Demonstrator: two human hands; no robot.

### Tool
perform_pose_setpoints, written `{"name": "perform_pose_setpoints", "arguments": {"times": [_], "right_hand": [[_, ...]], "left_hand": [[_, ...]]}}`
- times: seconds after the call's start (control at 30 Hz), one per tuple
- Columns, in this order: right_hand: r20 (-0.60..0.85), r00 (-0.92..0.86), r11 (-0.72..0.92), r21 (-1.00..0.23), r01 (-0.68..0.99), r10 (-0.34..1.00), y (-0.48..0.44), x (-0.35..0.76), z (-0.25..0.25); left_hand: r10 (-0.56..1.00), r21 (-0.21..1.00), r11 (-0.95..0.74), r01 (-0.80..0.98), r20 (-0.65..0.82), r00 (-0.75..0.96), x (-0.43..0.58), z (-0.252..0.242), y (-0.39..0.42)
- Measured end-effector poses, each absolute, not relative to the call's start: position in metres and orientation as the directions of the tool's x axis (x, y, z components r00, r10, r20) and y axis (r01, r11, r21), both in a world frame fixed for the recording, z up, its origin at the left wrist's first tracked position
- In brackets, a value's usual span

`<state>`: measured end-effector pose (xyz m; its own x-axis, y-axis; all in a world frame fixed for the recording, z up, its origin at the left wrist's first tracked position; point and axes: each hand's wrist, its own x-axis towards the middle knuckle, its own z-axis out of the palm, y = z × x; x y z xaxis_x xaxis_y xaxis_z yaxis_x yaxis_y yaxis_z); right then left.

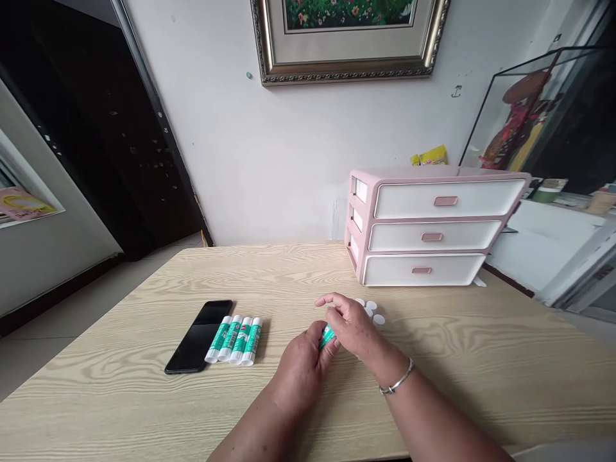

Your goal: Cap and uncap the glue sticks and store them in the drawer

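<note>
My left hand is wrapped round a green glue stick at the middle of the table. My right hand bends over the stick's upper end, its fingers curled there; whether they grip the end or something small is hidden. Several white discs lie just beyond my right hand, partly covered by it. To the left, several green and white glue sticks lie side by side, the leftmost touching a black phone.
A pink and white drawer unit stands at the table's back right, with a yellow packet on top. The wooden table meets a white wall at the back. A framed picture hangs above.
</note>
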<state>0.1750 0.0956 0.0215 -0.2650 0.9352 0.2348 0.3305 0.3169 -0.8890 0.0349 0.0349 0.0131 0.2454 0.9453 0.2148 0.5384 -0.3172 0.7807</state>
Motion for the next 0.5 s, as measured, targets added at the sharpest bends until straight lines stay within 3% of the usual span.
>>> {"name": "perform_pose_setpoints", "arguments": {"times": [0.1,0.2,0.3,0.4,0.5], "right_hand": [[0.217,-0.29,0.299,-0.913,0.279,0.932,0.096,0.176,0.023],[0.228,-0.26,0.295,-0.921,0.256,0.938,0.109,0.191,0.023],[0.272,-0.022,0.267,-0.921,0.284,0.962,0.127,0.212,0.026],[0.328,0.154,0.249,-0.89,0.382,0.932,0.136,0.219,0.03],[0.398,0.066,0.297,-0.777,0.556,0.915,0.135,0.211,0.027]], "left_hand": [[0.948,0.872,-0.28,0.401,0.185,0.26,0.036,0.023,0.03],[0.964,0.959,-0.103,0.262,0.032,0.264,0.035,0.025,0.02],[0.959,0.98,0.066,0.187,-0.114,0.258,0.029,0.022,0.01],[0.995,0.902,-0.026,0.432,-0.02,0.102,0.017,0.022,0.007],[0.991,0.641,-0.033,0.767,0.119,-0.058,0.006,0.024,0.013]]}}
